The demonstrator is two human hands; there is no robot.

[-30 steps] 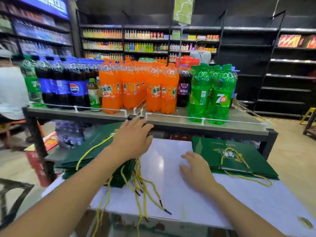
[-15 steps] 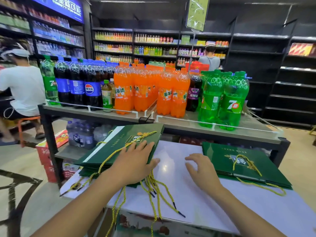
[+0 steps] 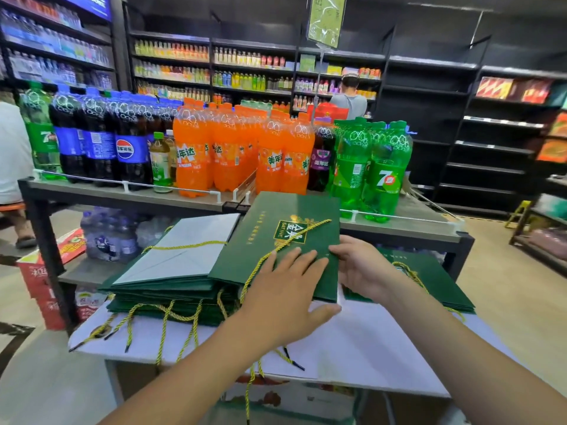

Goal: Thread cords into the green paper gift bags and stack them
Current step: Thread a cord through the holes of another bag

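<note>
Green bag (image 3: 285,228), centre frame, is being positioned: my left hand (image 3: 285,299) flat on it, right hand (image 3: 365,268) gripping its edge; next I'd thread a cord (image 3: 184,246).

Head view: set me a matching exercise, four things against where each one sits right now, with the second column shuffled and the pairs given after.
Things
1. logo-side gift bag
2. left pile of gift bags
3. right pile of gift bags
4. orange soda bottles

Places
A. on the display shelf behind the table
B. at the table's far right, partly hidden by the right hand
C. tilted up, gripped at its right edge by the right hand
D. on the white table, cords hanging over the near edge

Pairs: 1-C, 2-D, 3-B, 4-A
</note>
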